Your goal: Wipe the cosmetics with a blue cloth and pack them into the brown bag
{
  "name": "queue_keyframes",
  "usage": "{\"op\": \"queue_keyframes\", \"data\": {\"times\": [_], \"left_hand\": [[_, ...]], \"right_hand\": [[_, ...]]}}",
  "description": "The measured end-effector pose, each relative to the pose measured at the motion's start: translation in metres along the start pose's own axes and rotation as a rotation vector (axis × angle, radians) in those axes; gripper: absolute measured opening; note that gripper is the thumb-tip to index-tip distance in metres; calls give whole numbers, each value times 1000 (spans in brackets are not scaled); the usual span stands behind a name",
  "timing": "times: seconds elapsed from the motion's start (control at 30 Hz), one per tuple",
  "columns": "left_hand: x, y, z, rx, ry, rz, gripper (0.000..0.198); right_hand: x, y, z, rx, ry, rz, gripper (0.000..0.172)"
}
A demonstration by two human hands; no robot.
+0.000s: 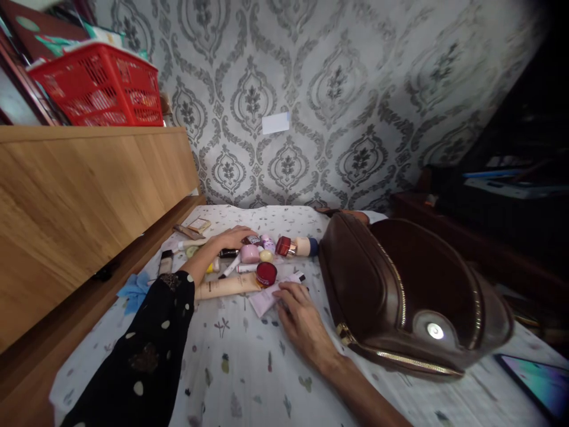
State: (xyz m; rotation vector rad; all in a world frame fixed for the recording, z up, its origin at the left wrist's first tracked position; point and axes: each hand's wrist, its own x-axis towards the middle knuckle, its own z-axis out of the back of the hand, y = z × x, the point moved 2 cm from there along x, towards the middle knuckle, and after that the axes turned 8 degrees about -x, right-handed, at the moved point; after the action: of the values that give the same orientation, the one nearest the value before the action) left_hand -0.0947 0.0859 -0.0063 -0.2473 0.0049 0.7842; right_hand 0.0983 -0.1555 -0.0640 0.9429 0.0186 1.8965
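Extending over the printed cloth in the head view, my left hand has its fingertips at a dark red item; over the feed I cannot tell whether they grip it or merely touch it. A black dotted sleeve covers that arm. My right hand is palm down, fingers slightly bent, at the right part of a lavender tube; whether it grasps the tube I cannot tell.

I record the tube lying on the cloth, just on the near side of a red-lidded jar. A beige tube lies left of that jar. Beyond it I note a pink jar beside a pale yellow item. To their right lies a navy-capped bottle, its cap close to a brown bag, which stands unzipped. A phone lies at the right edge. On the left, a red basket sits upon a wooden cabinet.
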Motion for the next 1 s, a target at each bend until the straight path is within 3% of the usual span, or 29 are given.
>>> {"op": "queue_keyframes", "data": {"times": [0.13, 0.33, 0.43, 0.53, 0.6, 0.67, 0.77, 1.0], "left_hand": [[11, -10, 4, 28, 14, 41, 58], [7, -10, 23, 89, -157, 217, 36], [11, -28, 27, 63, -203, 190, 31], [23, -63, 12, 2, -180, 42, 42], [33, -86, -5, -45, -134, -58, 60], [42, -98, -20, -115, -114, -107, 68], [50, -97, -27, -172, -166, -98, 65], [65, -65, -23, -361, -379, -38, 53]], "right_hand": [[0, 0, 0, -12, -7, 6, 27], [1, 3, 1, -9, -16, 13, 29], [1, 3, 1, -10, -21, 14, 26], [2, 3, 0, -11, -19, 13, 24], [1, 2, 1, -16, -10, 17, 23], [1, 2, 2, -24, -3, 22, 23], [1, 3, 3, -28, 3, 15, 22], [3, 5, 4, -12, 5, -16, 20]]}}
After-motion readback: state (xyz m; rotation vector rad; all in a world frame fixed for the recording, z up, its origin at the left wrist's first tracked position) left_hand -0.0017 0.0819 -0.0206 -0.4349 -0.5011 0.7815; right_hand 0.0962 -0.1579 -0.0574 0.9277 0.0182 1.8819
